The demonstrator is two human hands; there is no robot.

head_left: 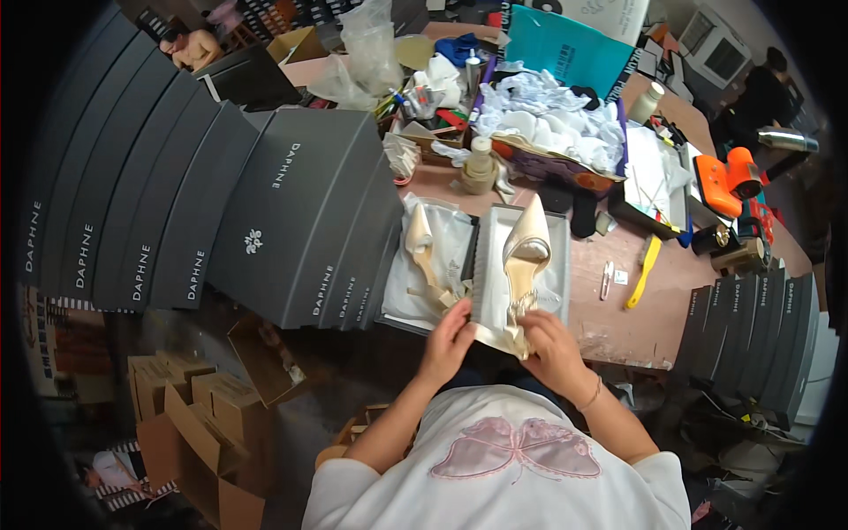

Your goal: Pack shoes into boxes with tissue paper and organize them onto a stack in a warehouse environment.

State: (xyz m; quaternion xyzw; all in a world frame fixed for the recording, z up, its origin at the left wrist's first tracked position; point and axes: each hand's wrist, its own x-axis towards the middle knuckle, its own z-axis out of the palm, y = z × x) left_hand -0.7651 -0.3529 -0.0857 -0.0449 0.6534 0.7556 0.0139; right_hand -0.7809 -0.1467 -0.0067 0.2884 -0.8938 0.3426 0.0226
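A cream pointed high-heeled shoe [528, 231] lies toe-away in the open box [560, 256] in front of me. A cream ribbon strap [495, 339] stretches across the near end of that box, at the shoe's heel. My left hand [449, 340] is closed on the ribbon's left end, by the box corner. My right hand [553, 350] is closed on the gathered ribbon beside the heel, its fingertips partly hiding it. To the left, a matching shoe [422, 237] rests on white tissue [399, 287] in the other half of the box.
Dark grey shoe boxes [300, 203] stand stacked at left, more boxes [751, 327] at right. A yellow-handled brush [649, 265] lies on the table [601, 327]. Behind are a glue bottle [480, 163], a bin of crumpled white cloths [552, 119] and an orange tool [729, 181]. Open cartons [208, 415] sit on the floor.
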